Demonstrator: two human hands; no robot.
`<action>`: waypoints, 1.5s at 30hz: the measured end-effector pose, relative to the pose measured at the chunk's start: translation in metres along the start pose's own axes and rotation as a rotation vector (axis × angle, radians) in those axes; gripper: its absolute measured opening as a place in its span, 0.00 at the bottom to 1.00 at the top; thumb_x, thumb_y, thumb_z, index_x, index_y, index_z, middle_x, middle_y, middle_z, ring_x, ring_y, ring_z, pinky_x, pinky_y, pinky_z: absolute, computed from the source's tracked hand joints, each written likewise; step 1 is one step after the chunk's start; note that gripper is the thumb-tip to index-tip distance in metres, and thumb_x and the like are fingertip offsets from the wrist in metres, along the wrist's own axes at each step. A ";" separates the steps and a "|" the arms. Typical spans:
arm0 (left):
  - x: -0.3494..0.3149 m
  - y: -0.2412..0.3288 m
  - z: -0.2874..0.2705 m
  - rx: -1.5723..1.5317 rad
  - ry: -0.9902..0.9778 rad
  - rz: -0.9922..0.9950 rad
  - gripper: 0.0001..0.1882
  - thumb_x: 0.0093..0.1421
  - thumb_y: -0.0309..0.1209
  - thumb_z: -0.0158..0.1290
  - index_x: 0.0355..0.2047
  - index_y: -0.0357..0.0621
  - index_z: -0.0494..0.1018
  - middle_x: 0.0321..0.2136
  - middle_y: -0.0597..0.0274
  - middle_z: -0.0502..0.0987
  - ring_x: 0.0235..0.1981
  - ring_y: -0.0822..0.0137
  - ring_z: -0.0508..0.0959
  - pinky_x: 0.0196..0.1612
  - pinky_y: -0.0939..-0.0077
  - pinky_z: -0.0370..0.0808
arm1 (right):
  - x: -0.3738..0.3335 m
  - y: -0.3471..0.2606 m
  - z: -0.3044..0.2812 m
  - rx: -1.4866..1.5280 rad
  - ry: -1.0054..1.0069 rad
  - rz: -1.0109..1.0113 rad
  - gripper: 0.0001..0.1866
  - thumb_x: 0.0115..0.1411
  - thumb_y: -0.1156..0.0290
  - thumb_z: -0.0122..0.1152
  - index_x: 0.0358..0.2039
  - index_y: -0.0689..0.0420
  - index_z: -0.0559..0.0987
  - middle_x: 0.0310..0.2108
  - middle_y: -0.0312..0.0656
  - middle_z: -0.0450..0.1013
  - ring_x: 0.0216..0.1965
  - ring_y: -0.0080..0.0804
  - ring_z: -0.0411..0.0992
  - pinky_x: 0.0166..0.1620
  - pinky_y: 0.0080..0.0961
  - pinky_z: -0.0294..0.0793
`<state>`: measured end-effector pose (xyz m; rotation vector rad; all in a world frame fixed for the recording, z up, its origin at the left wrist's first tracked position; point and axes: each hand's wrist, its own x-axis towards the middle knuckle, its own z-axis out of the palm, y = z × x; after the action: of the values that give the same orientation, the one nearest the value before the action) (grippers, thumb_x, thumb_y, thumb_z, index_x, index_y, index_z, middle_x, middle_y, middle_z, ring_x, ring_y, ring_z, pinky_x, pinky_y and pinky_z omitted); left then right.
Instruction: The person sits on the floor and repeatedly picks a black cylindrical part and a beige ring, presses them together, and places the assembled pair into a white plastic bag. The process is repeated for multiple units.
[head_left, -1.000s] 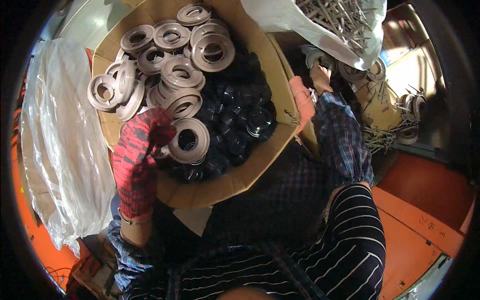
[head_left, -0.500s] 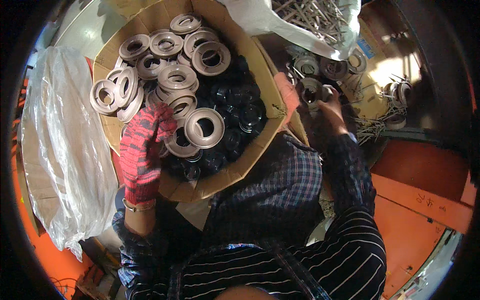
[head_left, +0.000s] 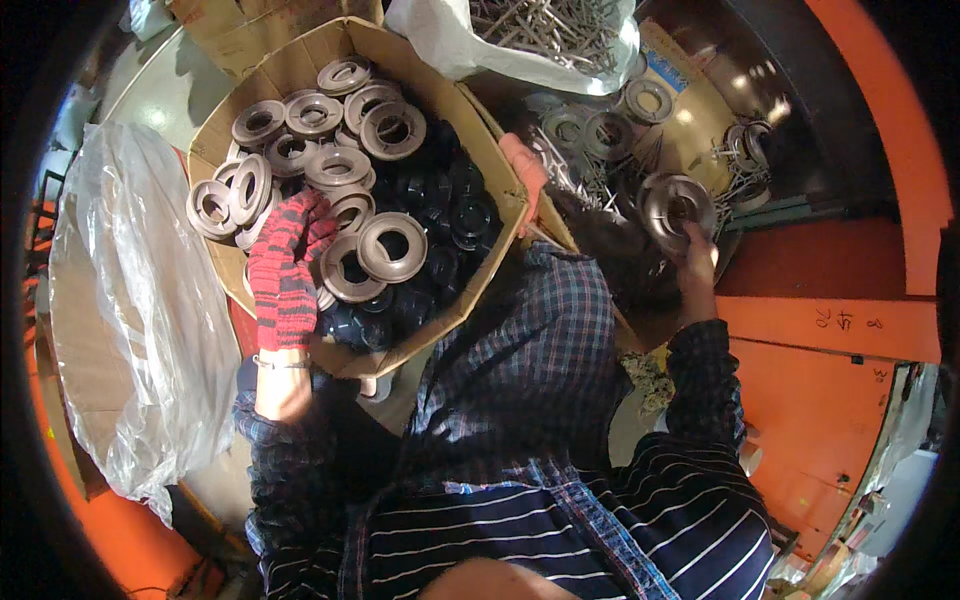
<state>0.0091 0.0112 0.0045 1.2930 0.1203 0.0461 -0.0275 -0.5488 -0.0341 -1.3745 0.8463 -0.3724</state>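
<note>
My left hand [head_left: 288, 268], in a red and black knitted glove, lies at the left side of a cardboard box, against brown-grey plastic rings. Its fingers are curled; what they hold, if anything, is hidden. Several such rings [head_left: 393, 247] are heaped in the box, with glossy black round parts [head_left: 415, 300] beside and beneath them. To the right of the box, my bare right hand [head_left: 697, 258] grips a flanged ring [head_left: 655, 222] by its near edge, thumb and fingers closed on it. The ring is tilted up over a dark work area.
The cardboard box [head_left: 470, 325] stands before me, an orange cloth [head_left: 524, 178] over its right wall. A white sack [head_left: 440, 40] of metal pins [head_left: 545, 35] lies beyond. Loose rings [head_left: 648, 101] and pins lie at right. Clear plastic sheeting [head_left: 140, 330] hangs left; an orange panel [head_left: 800, 400] is at right.
My right hand has come nearer to me and to the right, with the ring now plainly in it. My left hand stays by the rings. The whole view has shifted slightly.
</note>
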 end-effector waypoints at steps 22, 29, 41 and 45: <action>-0.004 0.018 0.017 0.593 0.049 0.145 0.20 0.68 0.38 0.48 0.51 0.33 0.73 0.43 0.53 0.78 0.44 0.61 0.80 0.47 0.68 0.76 | 0.235 0.059 0.223 -1.567 -0.334 -0.948 0.42 0.47 0.48 0.71 0.60 0.50 0.67 0.48 0.53 0.75 0.49 0.50 0.75 0.48 0.46 0.75; -0.006 0.023 0.039 0.391 0.110 -0.137 0.20 0.69 0.40 0.45 0.49 0.35 0.74 0.41 0.56 0.78 0.41 0.64 0.79 0.48 0.70 0.74 | 0.311 0.110 0.232 -1.653 -0.091 -0.906 0.41 0.49 0.49 0.70 0.60 0.50 0.67 0.49 0.52 0.74 0.50 0.49 0.74 0.50 0.46 0.74; -0.007 0.021 0.023 0.727 -0.125 0.096 0.21 0.66 0.36 0.47 0.53 0.32 0.70 0.43 0.56 0.78 0.41 0.68 0.78 0.43 0.75 0.74 | 0.193 0.103 0.173 -1.407 -0.118 -0.710 0.38 0.52 0.50 0.67 0.61 0.51 0.68 0.52 0.52 0.73 0.52 0.48 0.72 0.52 0.47 0.72; -0.011 0.015 0.013 0.507 -0.114 0.118 0.21 0.69 0.36 0.45 0.56 0.33 0.68 0.47 0.54 0.77 0.45 0.63 0.79 0.49 0.72 0.75 | 0.118 0.058 0.119 -0.493 -0.417 -0.602 0.34 0.49 0.67 0.73 0.55 0.64 0.72 0.49 0.48 0.76 0.48 0.37 0.75 0.51 0.33 0.73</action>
<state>0.0003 0.0020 0.0231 1.8051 -0.0475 0.0437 0.1214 -0.5350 -0.1294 -2.0796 0.1584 -0.3241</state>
